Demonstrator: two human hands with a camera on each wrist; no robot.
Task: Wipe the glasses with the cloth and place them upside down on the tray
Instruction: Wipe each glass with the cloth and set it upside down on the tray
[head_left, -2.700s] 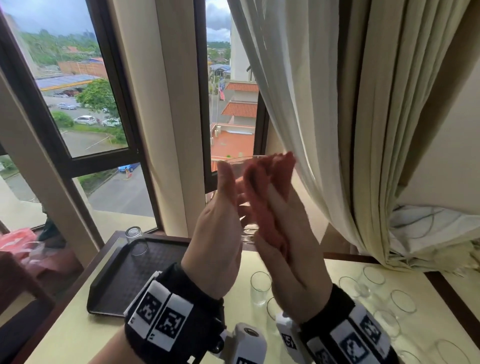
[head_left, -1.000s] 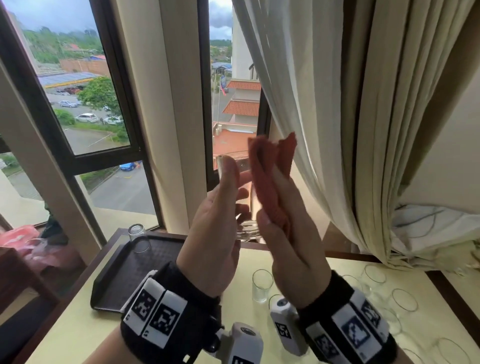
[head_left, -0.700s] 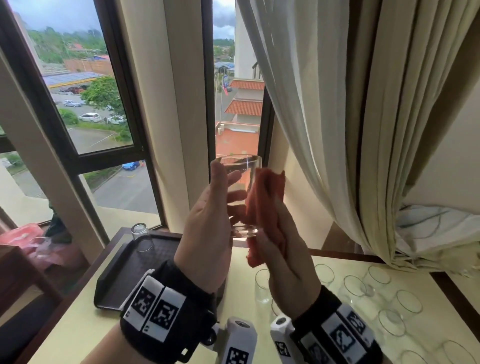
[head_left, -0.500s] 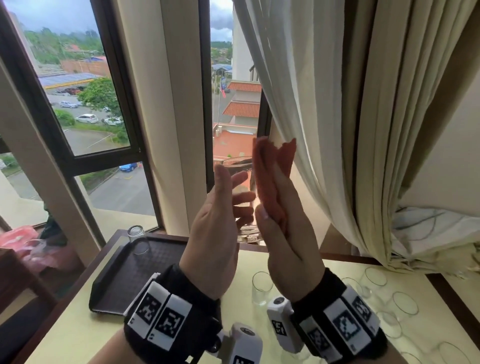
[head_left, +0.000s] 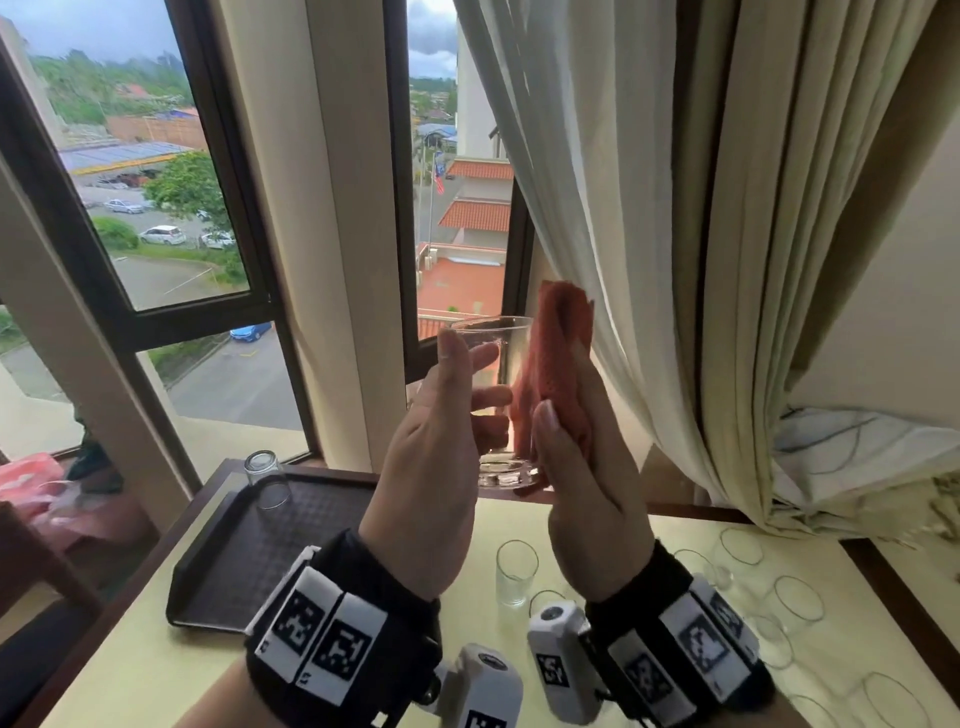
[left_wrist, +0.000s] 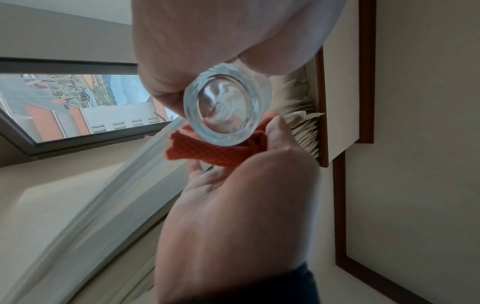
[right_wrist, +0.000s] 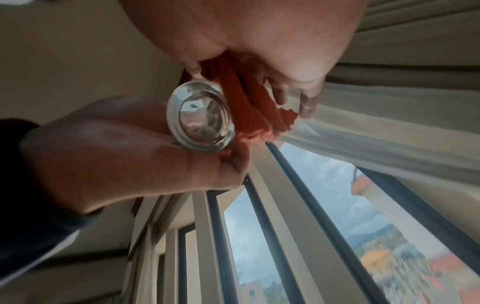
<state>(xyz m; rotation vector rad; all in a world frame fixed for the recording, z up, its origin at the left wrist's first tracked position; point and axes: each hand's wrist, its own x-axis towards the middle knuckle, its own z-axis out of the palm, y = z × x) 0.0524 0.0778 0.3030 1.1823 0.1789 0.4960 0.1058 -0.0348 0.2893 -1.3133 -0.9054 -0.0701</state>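
I hold a clear glass (head_left: 498, 364) upright in the air in front of the window. My left hand (head_left: 467, 379) grips it, thumb up near the rim and fingers wrapped round the wall. A folded red cloth (head_left: 558, 353) is pressed against the glass's right side by my right hand (head_left: 571, 415), thumb on the cloth's near edge. Its top sticks up above the rim. The wrist views show the thick glass base (left_wrist: 227, 105) (right_wrist: 201, 117) from below with the cloth (left_wrist: 207, 152) (right_wrist: 254, 107) beside it. The dark tray (head_left: 291, 540) lies below on the left.
One glass (head_left: 267, 478) stands upside down at the tray's far corner. Several upright glasses (head_left: 514, 571) (head_left: 797, 597) stand on the yellow table (head_left: 156, 670) under and right of my hands. A pale curtain (head_left: 675, 260) hangs close on the right.
My right hand has rubbed the cloth down and back up along the glass's side. The left hand has kept its hold, and both hands stay raised.
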